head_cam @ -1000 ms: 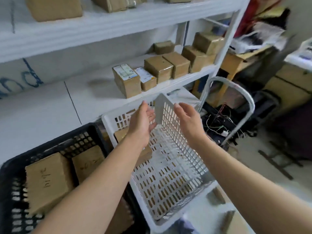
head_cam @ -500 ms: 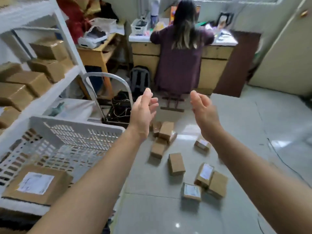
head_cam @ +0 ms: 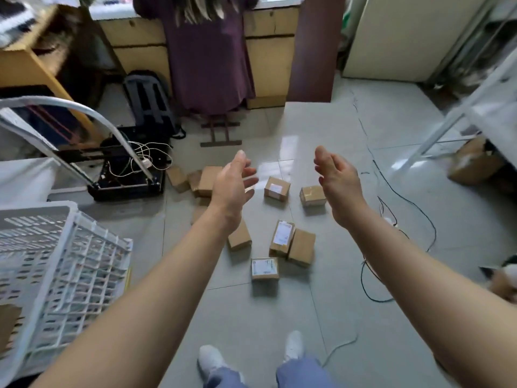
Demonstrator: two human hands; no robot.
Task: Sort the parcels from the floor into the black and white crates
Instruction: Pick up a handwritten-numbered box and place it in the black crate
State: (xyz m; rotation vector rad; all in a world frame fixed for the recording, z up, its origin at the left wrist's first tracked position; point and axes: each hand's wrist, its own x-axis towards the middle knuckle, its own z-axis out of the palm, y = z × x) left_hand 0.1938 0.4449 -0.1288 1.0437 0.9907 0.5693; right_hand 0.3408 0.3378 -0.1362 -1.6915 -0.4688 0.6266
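Observation:
Several brown cardboard parcels lie scattered on the grey tiled floor ahead, among them a labelled one [head_cam: 265, 268], a leaning pair [head_cam: 282, 237] and two further back [head_cam: 277, 188] [head_cam: 312, 195]. My left hand [head_cam: 233, 186] and my right hand [head_cam: 337, 177] are stretched out in the air above them, palms facing each other, fingers relaxed, holding nothing. The white crate [head_cam: 60, 256] stands at the left edge, with a parcel corner [head_cam: 7, 323] showing inside it. The black crate is out of view.
A person in a purple dress [head_cam: 208, 51] sits at a desk at the back, with a stool base [head_cam: 221, 133] behind the parcels. A trolley [head_cam: 112, 163] carrying wires stands left. Cables [head_cam: 391, 208] trail on the floor at right, near a white shelf leg [head_cam: 447, 130].
The view has swung from the shelf and crates down to the floor. My hands left the white crate and now reach out, empty, over the scattered parcels.

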